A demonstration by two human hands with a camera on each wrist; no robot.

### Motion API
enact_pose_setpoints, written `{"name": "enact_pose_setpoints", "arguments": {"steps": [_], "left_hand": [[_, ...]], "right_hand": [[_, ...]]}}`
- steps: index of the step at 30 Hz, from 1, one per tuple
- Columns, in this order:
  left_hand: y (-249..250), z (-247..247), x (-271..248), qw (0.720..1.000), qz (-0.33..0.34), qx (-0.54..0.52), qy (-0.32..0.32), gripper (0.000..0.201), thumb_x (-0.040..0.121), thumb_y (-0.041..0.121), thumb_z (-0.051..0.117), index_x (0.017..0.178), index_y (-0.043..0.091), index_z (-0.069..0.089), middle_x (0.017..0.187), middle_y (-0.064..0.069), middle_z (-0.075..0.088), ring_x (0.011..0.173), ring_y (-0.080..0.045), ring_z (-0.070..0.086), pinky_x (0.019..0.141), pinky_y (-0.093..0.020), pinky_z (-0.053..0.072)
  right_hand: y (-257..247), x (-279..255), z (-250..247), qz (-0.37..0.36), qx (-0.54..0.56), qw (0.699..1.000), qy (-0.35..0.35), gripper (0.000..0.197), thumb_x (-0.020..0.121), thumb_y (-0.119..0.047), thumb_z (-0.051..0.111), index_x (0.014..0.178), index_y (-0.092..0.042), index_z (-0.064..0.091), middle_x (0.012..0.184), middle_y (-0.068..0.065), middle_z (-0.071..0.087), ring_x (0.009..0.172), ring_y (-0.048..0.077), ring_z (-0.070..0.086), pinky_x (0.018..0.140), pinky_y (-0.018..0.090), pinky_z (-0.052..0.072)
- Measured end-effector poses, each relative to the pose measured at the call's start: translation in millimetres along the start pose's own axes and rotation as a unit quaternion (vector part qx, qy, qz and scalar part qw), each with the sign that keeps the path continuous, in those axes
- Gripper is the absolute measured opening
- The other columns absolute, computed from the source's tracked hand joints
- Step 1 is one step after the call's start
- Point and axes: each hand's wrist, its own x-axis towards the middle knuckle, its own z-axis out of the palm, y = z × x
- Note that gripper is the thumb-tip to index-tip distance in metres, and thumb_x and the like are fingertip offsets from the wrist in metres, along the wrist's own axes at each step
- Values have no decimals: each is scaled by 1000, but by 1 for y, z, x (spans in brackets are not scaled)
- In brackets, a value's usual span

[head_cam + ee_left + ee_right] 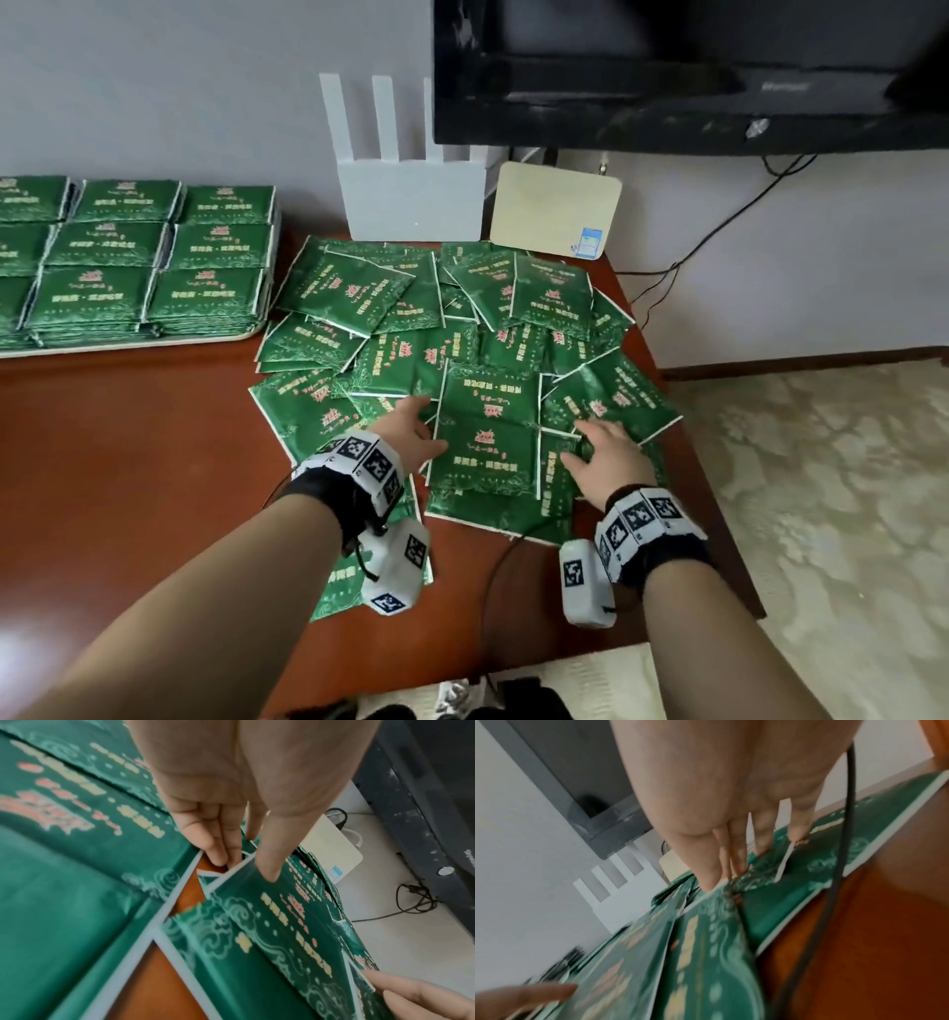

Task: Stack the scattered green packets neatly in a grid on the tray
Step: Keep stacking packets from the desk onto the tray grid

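Here both hands work at the near edge of the loose heap of green packets (pixel 452 360), which sprawls over the reddish-brown surface (pixel 128 462) just right of the tray (pixel 154 343). Landmark = tray: it sits at the far left of the surface w/ stacked packets (pixel 154 252) in tidy rows & columns, several layers deep, edges aligned. The heap beside it is unsorted, packets overlapping at all angles. Left hand (pixel 411 437) lies on the heap's near-left part; in the left wrist view its thumb (pixel 272 850) presses on top of one packet (pixel 282 923) near the corner while the fingers (pixel 205 833) tuck under that edge, so the grip is narrow, pinching that packet. Right hand (pixel 611 457) lies farther from the tray, flat on the heap w/ fingers spread and fairly straight; in the right wrist view the fingertips (pixel 762 841) touch packet tops, grip wide, holding nothing. Both wrists carry bands w/ black-and-white marker squares. Beyond the heap, against the wall: a white router (pixel 411 200) w/ upright antennas and a cream box (pixel 554 210), under a dark TV (pixel 688 77).
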Motion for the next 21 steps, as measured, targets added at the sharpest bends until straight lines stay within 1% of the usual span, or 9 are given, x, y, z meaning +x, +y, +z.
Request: {"name": "enact_pose_setpoints", "arguments": {"steps": [2, 4, 6, 7, 10, 14, 16, 19, 21], "left_hand": [[7, 6, -1, 1000, -21, -19, -3, 74, 84, 23, 64, 144, 23, 21, 122, -3, 57, 98, -17, 58, 77, -23, 49], [10, 10, -2, 999, -36, -33, 2, 77, 82, 19, 67, 144, 23, 21, 125, -6, 55, 95, -17, 59, 78, -25, 52], [13, 15, -3, 998, -41, -44, 16, 79, 80, 14, 68, 144, 22, 22, 124, -7, 55, 85, -15, 60, 70, -24, 54], [14, 17, -4, 998, -43, -47, 19, 79, 80, 12, 68, 144, 23, 22, 124, -8, 55, 85, -15, 60, 69, -24, 55], [18, 23, -5, 997, -57, -50, 27, 80, 78, 10, 69, 143, 22, 24, 126, -8, 54, 100, -21, 61, 84, -34, 55], [23, 28, -4, 996, -61, -30, 58, 82, 76, 11, 72, 142, 22, 25, 132, -8, 48, 115, -23, 53, 97, -39, 48], [27, 29, -5, 996, -56, -28, 61, 84, 77, 9, 70, 143, 24, 21, 132, -8, 48, 113, -23, 54, 96, -38, 49], [32, 27, -10, 994, -63, -61, 63, 86, 79, 5, 67, 145, 25, 17, 128, -9, 52, 103, -22, 58, 87, -35, 53], [33, 23, -13, 991, -74, -86, 67, 77, 79, 5, 66, 143, 20, 26, 126, -10, 54, 104, -23, 59, 88, -36, 53]], "right_hand": [[7, -1, -7, -14, 41, 999, -2, 35, 94, -34, 46, 127, -24, 51, 144, -1, 38, 129, 20, 39, 98, 31, 39], [14, 0, -13, -19, 84, 996, -4, 26, 94, -30, 46, 114, -22, 61, 133, 1, 48, 117, 20, 49, 90, 28, 41], [22, 3, -15, 1, 129, 991, 30, 24, 92, -26, 52, 112, -19, 63, 127, 5, 52, 113, 21, 50, 91, 26, 39], [25, 4, -14, 26, 149, 987, 55, 27, 90, -25, 56, 115, -17, 61, 128, 8, 50, 116, 23, 48, 93, 26, 38], [31, 6, -10, 117, 190, 970, 95, 50, 83, -29, 66, 128, -14, 50, 135, 15, 42, 124, 28, 40, 99, 31, 36], [33, 13, -10, 174, 163, 969, 58, 86, 75, -41, 72, 143, -20, 23, 147, 15, 20, 135, 32, 22, 106, 43, 31], [33, 20, -12, 185, 153, 970, 44, 92, 73, -41, 73, 145, -24, 18, 146, 15, 21, 133, 33, 23, 105, 44, 32], [32, 26, -16, 190, 146, 971, 27, 93, 74, -38, 74, 145, -26, 16, 143, 18, 26, 131, 34, 27, 104, 43, 33], [34, 28, -18, 189, 153, 970, 24, 92, 75, -35, 74, 145, -27, 15, 142, 18, 28, 130, 35, 28, 103, 43, 34]]}}
